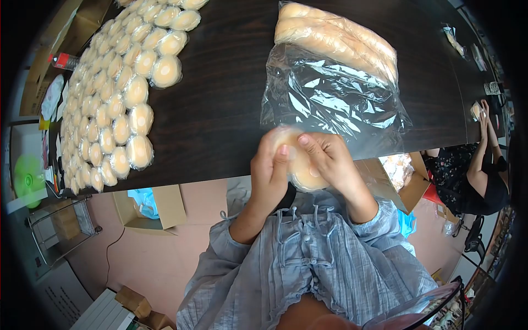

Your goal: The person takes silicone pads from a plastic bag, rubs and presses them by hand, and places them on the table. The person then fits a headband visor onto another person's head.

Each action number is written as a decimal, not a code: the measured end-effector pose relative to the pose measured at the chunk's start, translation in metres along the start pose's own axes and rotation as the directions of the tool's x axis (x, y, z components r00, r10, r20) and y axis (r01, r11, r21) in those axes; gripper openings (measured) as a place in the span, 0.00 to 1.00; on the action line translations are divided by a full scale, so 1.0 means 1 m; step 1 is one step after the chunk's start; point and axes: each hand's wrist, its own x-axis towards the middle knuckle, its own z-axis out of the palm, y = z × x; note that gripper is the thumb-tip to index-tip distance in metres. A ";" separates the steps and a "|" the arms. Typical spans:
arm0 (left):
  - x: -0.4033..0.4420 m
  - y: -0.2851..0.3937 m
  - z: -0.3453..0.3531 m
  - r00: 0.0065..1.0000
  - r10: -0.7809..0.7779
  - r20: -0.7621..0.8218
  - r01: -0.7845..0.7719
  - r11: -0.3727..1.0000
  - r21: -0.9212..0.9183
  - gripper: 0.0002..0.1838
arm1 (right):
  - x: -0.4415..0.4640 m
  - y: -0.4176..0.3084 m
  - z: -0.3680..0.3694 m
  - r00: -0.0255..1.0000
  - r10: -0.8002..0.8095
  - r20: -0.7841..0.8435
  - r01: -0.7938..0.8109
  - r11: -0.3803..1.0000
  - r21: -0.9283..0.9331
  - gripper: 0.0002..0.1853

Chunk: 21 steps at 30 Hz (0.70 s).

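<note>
Just over the table's near edge, my left hand (269,165) and my right hand (333,160) grip soft, round, beige pads (306,176) from both sides, thumbs on top. Fingers hide part of them, so I cannot tell how many there are. Beyond my hands lies a large clear plastic bag (335,99), its near part slack and shiny. Rows of similar beige pads (338,38) fill its far end. To the left, many round beige pads in clear wrap (138,120) lie close together on the dark table (220,82).
Below the table stand a cardboard box with blue plastic (146,206) and another box (410,190) with pale contents. On the far right, a co-worker's hands (484,116) hold a small pale item. A red-labelled bottle (63,60) and a green fan (28,180) are at left.
</note>
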 end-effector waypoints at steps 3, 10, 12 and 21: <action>0.000 -0.002 -0.005 0.970 -0.221 -0.102 0.188 0.946 -0.265 0.15 | -0.003 0.004 0.004 0.988 0.071 0.136 -0.135 0.824 0.550 0.04; 0.008 0.012 -0.015 0.895 -0.393 -0.211 0.234 0.816 -0.528 0.15 | -0.010 0.000 -0.003 0.972 0.063 0.227 -0.221 0.574 0.789 0.14; 0.007 0.010 -0.015 0.893 -0.382 -0.237 0.222 0.832 -0.508 0.14 | -0.009 -0.001 -0.005 0.975 0.091 0.203 -0.217 0.572 0.791 0.17; 0.004 0.004 -0.011 0.921 -0.324 -0.215 0.219 0.889 -0.403 0.14 | -0.007 -0.003 -0.002 0.958 0.130 0.255 -0.278 0.223 0.934 0.22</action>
